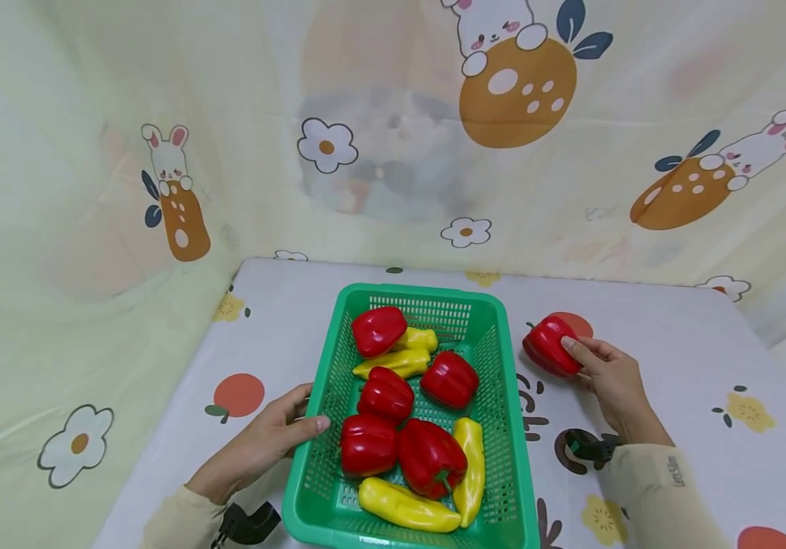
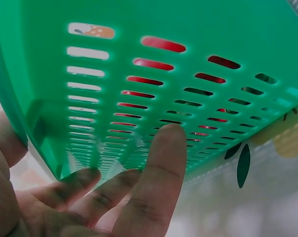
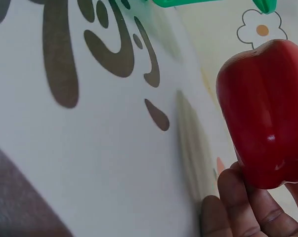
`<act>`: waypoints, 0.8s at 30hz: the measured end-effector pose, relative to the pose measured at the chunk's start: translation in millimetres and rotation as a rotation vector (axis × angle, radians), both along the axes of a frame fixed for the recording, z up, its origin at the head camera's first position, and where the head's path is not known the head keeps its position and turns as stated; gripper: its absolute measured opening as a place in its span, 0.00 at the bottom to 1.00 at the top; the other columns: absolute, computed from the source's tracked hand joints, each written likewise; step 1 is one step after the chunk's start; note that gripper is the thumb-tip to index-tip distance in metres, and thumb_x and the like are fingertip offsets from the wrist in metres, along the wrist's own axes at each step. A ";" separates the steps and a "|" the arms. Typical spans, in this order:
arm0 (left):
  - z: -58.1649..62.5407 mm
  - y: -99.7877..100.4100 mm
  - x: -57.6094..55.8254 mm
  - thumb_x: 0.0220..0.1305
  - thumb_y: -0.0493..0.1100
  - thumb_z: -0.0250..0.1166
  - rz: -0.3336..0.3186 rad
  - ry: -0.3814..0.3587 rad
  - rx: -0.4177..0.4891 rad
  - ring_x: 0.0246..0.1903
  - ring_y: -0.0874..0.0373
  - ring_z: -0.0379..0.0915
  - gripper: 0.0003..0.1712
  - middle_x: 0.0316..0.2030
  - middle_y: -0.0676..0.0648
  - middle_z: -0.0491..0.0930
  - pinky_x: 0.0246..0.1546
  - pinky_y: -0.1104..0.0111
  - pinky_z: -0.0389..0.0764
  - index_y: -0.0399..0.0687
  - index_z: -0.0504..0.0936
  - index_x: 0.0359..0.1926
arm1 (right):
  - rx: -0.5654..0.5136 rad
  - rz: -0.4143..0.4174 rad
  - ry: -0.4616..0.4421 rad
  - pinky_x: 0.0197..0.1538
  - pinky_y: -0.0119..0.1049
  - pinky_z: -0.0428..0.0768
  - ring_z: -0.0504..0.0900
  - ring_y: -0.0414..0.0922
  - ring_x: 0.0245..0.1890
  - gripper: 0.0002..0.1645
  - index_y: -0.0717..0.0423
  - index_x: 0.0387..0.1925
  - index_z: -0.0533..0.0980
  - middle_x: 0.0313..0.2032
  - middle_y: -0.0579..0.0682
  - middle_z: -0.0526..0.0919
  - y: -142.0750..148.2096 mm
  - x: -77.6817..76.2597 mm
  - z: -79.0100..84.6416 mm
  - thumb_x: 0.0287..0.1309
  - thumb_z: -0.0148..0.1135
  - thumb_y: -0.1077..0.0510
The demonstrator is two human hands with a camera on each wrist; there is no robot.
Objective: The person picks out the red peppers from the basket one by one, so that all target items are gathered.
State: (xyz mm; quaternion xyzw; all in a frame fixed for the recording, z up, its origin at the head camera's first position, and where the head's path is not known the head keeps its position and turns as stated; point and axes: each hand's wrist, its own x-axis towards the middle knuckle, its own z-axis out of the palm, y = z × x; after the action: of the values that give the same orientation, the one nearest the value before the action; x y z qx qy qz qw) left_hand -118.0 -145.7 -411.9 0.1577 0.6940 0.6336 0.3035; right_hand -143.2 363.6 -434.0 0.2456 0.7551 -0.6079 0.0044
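My right hand [image 1: 612, 381] holds a glossy red bell pepper [image 1: 549, 345] to the right of the green basket [image 1: 518, 427], thumb on its near side. In the right wrist view the fingers curl under one end of the bell pepper [image 3: 267, 113]. My left hand [image 1: 276, 435] grips the basket's left rim, thumb over the edge. In the left wrist view its fingers lie along the outside of the slotted wall [image 2: 45, 64]. Inside the basket lie several red bell peppers, one [image 1: 432, 457] with its green stem showing, and several long yellow peppers [image 1: 409, 505].
The basket stands on a table with a white printed cloth [image 1: 694, 343]. A cream curtain [image 1: 242, 84] with rabbit and flower prints hangs behind the table and along its left side. Black straps with small devices [image 1: 250, 524] sit on both wrists.
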 end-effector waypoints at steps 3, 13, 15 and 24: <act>-1.3 0.4 -0.5 0.79 0.45 0.58 0.000 -0.005 -0.008 0.51 0.38 0.86 0.39 0.65 0.29 0.73 0.45 0.48 0.89 0.43 0.52 0.81 | 0.006 -0.025 -0.019 0.45 0.23 0.83 0.72 0.42 0.51 0.40 0.48 0.63 0.76 0.62 0.48 0.71 -0.2 0.6 -4.4 0.59 0.67 0.29; -0.4 -1.4 1.2 0.79 0.45 0.58 0.001 -0.010 -0.013 0.50 0.38 0.86 0.39 0.64 0.29 0.73 0.44 0.48 0.89 0.43 0.51 0.81 | 0.016 -0.033 -0.017 0.45 0.19 0.81 0.69 0.41 0.56 0.47 0.53 0.70 0.73 0.63 0.49 0.73 -1.4 0.5 -11.0 0.59 0.67 0.29; -0.6 -1.5 1.7 0.79 0.44 0.58 0.000 -0.011 -0.012 0.50 0.38 0.86 0.39 0.64 0.28 0.73 0.44 0.48 0.89 0.42 0.51 0.82 | 0.018 -0.034 -0.018 0.45 0.19 0.81 0.69 0.42 0.58 0.48 0.54 0.71 0.72 0.65 0.51 0.73 -2.6 0.4 -11.5 0.59 0.67 0.29; -1.3 -0.1 3.3 0.79 0.44 0.58 0.015 -0.005 -0.007 0.49 0.37 0.86 0.40 0.64 0.26 0.72 0.41 0.46 0.89 0.40 0.49 0.82 | 0.100 -0.020 -0.032 0.41 0.18 0.80 0.62 0.56 0.71 0.48 0.57 0.73 0.70 0.71 0.59 0.69 -5.7 5.7 -13.3 0.64 0.64 0.30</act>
State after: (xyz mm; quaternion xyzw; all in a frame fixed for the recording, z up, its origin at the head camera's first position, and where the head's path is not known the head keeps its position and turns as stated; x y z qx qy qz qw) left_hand -114.8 -145.9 -413.2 0.1501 0.6965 0.6338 0.3009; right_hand -137.4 357.9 -447.3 0.2625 0.7819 -0.5654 -0.0018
